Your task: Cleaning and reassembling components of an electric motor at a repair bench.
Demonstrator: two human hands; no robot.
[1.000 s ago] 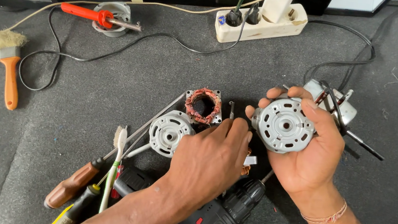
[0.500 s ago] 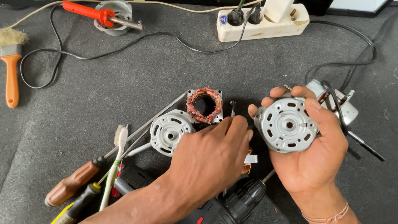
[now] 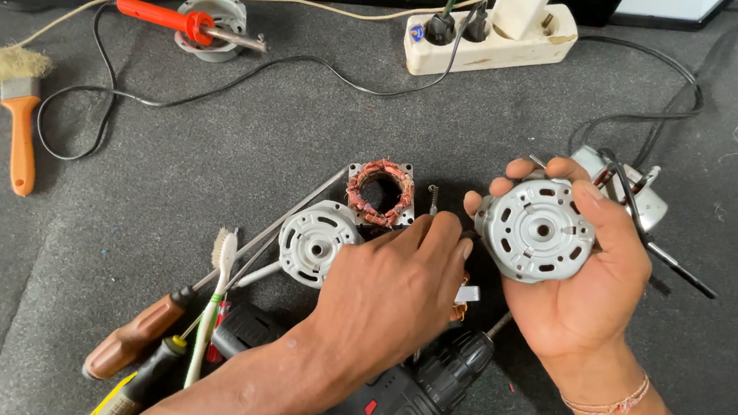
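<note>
My right hand [image 3: 587,305] is turned palm up and grips a round silver motor housing [image 3: 535,230] with slotted vents and a centre hole. My left hand [image 3: 392,290] lies palm down on the grey mat, fingers together. Its fingertips are beside a thin bolt [image 3: 434,199] and just below a stator with copper windings [image 3: 380,192]. Whether the left fingers pinch anything is hidden. A second silver end cover [image 3: 313,240] lies just left of my left hand.
A black cordless drill [image 3: 405,409] lies under my left forearm, with screwdrivers [image 3: 136,343] and a toothbrush [image 3: 215,297] to its left. An orange-handled brush [image 3: 18,122], a red soldering iron [image 3: 176,21] on its stand, a white power strip [image 3: 493,40] and another motor part [image 3: 647,199] surround the area.
Almost nothing has changed. My right thumb has shifted slightly across the motor housing's face, and my left hand stays in place.
</note>
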